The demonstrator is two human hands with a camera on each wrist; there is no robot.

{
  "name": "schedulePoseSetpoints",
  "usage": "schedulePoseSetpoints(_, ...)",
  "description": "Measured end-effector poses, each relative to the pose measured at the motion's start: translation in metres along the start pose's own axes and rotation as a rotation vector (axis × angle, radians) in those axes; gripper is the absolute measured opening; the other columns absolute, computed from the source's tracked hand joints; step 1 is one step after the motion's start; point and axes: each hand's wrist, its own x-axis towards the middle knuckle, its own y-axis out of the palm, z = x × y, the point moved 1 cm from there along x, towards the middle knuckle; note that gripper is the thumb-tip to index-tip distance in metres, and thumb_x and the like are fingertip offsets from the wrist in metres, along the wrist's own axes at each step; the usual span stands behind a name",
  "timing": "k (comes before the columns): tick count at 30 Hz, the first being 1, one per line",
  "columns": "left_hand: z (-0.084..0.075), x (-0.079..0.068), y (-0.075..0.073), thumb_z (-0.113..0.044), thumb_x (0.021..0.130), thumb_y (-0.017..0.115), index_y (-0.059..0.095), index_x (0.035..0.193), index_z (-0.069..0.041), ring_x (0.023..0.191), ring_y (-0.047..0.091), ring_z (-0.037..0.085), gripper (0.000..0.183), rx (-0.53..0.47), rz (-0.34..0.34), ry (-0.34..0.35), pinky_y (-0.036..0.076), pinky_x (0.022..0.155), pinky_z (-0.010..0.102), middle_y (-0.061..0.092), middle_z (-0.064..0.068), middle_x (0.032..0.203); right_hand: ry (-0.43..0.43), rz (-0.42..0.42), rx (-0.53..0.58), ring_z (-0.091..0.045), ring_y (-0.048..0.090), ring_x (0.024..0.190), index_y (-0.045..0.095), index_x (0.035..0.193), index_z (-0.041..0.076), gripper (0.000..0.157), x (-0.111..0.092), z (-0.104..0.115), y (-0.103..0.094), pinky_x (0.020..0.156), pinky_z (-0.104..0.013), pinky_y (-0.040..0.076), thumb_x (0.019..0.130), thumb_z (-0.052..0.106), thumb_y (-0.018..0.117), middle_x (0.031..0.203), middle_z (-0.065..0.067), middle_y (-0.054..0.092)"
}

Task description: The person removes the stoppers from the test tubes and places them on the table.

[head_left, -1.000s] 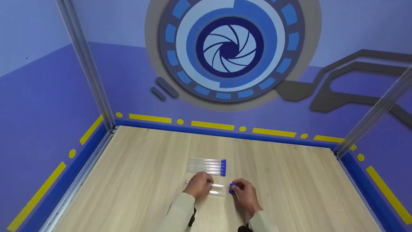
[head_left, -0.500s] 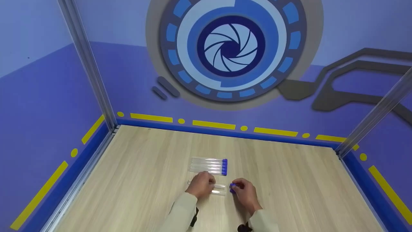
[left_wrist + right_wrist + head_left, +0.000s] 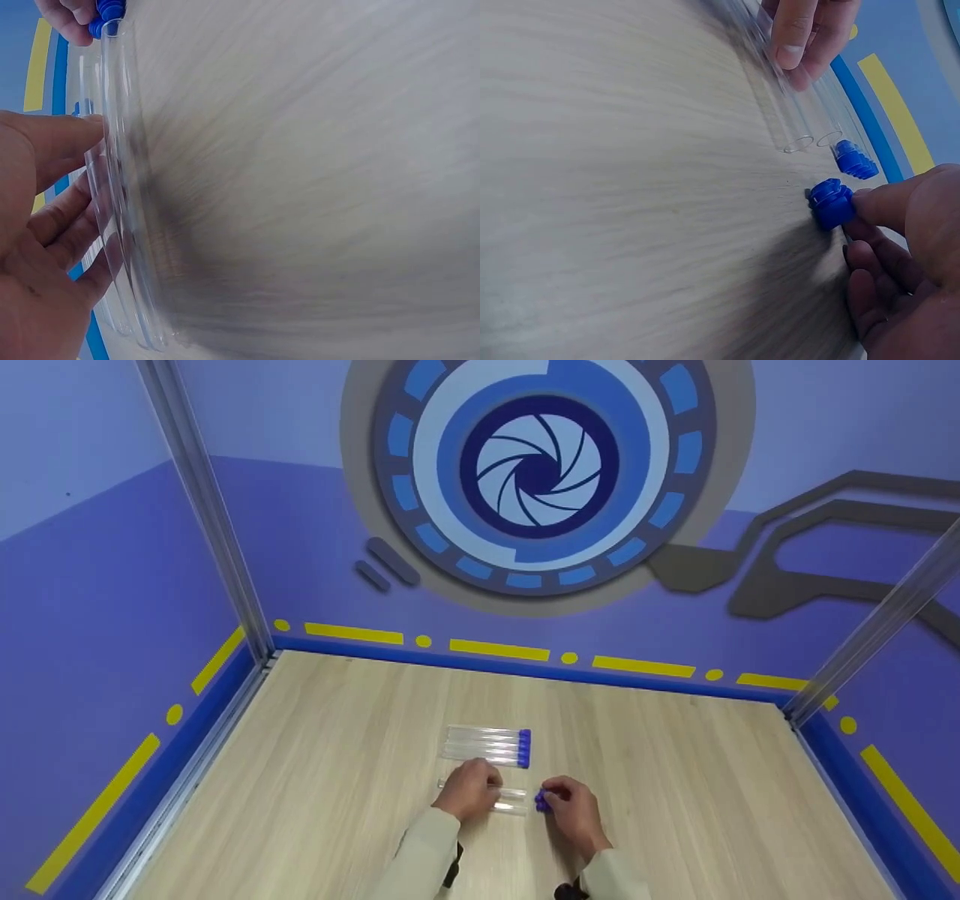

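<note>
Two clear, uncapped test tubes (image 3: 513, 795) lie side by side on the table. My left hand (image 3: 470, 790) holds them from above, thumb and fingers bent about the tubes (image 3: 120, 187) in the left wrist view. To the right of their open ends, my right hand (image 3: 576, 811) pinches a blue ribbed cap (image 3: 830, 204) between thumb and finger. The cap is apart from the tube mouths in the right wrist view. Beyond lies a row of several clear tubes (image 3: 480, 745) with blue caps (image 3: 524, 748) on their right ends. My left hand hides part of the uncapped tubes.
A pale wood-grain table (image 3: 337, 750) bears everything. Behind it stands a blue printed wall (image 3: 300, 547), with metal posts (image 3: 217, 532) at the corners. A dark band is on each wrist.
Both hands stay almost in place. The blue cap turns slightly in my right fingers. The whole head view has shifted a little.
</note>
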Motion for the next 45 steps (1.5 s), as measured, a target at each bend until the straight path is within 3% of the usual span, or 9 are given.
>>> schedulePoseSetpoints(11, -0.002, -0.002, 0.000, -0.009, 0.084, 0.068, 0.072, 0.083, -0.011, 0.076, 0.052, 0.009, 0.005, -0.006, 0.009, -0.057, 0.047, 0.069, 0.032, 0.062, -0.003, 0.086, 0.027, 0.037, 0.003, -0.016, 0.061, 0.095, 0.065, 0.112, 0.007, 0.025, -0.001, -0.002, -0.003, 0.086, -0.036, 0.050, 0.095, 0.001, 0.049, 0.111, -0.007, 0.066)
schedulePoseSetpoints(18, -0.003, 0.000, 0.000, -0.010, 0.084, 0.068, 0.073, 0.081, -0.011, 0.072, 0.053, 0.007, 0.006, 0.005, 0.002, -0.030, 0.048, 0.066, 0.030, 0.065, -0.004, 0.082, -0.068, 0.032, 0.025, -0.023, 0.062, 0.106, 0.065, 0.113, 0.002, 0.025, -0.005, -0.002, -0.007, 0.093, -0.044, 0.048, 0.094, -0.002, 0.049, 0.113, -0.013, 0.068)
schedulePoseSetpoints(23, -0.004, 0.001, -0.001, -0.011, 0.085, 0.068, 0.073, 0.086, -0.012, 0.075, 0.053, 0.008, 0.005, -0.006, 0.007, -0.063, 0.048, 0.069, 0.032, 0.063, -0.004, 0.085, -0.052, 0.017, 0.021, -0.021, 0.062, 0.104, 0.064, 0.113, 0.004, 0.024, -0.004, -0.004, -0.006, 0.093, -0.043, 0.048, 0.095, 0.001, 0.049, 0.114, -0.011, 0.067)
schedulePoseSetpoints(29, -0.003, 0.005, 0.001, -0.009, 0.086, 0.065, 0.072, 0.094, -0.009, 0.085, 0.059, 0.014, 0.011, 0.015, -0.092, -0.010, 0.050, 0.077, 0.034, 0.063, 0.000, 0.092, -0.034, -0.007, 0.024, -0.020, 0.062, 0.103, 0.065, 0.112, 0.006, 0.022, -0.004, -0.006, -0.005, 0.093, -0.042, 0.049, 0.096, 0.003, 0.050, 0.113, -0.009, 0.067)
schedulePoseSetpoints(35, -0.004, 0.009, 0.002, -0.005, 0.087, 0.064, 0.072, 0.103, -0.007, 0.098, 0.061, 0.022, 0.018, 0.120, -0.166, 0.064, 0.051, 0.085, 0.037, 0.062, 0.005, 0.103, -0.048, -0.019, 0.007, -0.021, 0.062, 0.103, 0.065, 0.111, 0.006, 0.022, -0.003, -0.006, -0.004, 0.093, -0.044, 0.048, 0.096, 0.003, 0.050, 0.112, -0.010, 0.067)
schedulePoseSetpoints(45, -0.003, 0.008, 0.005, -0.008, 0.091, 0.058, 0.072, 0.096, -0.007, 0.088, 0.060, 0.021, 0.014, 0.236, -0.226, 0.101, 0.047, 0.078, 0.038, 0.061, 0.004, 0.093, -0.053, -0.024, 0.024, -0.022, 0.061, 0.105, 0.065, 0.112, 0.005, 0.022, -0.006, -0.006, -0.005, 0.093, -0.043, 0.048, 0.096, 0.002, 0.049, 0.112, -0.010, 0.067)
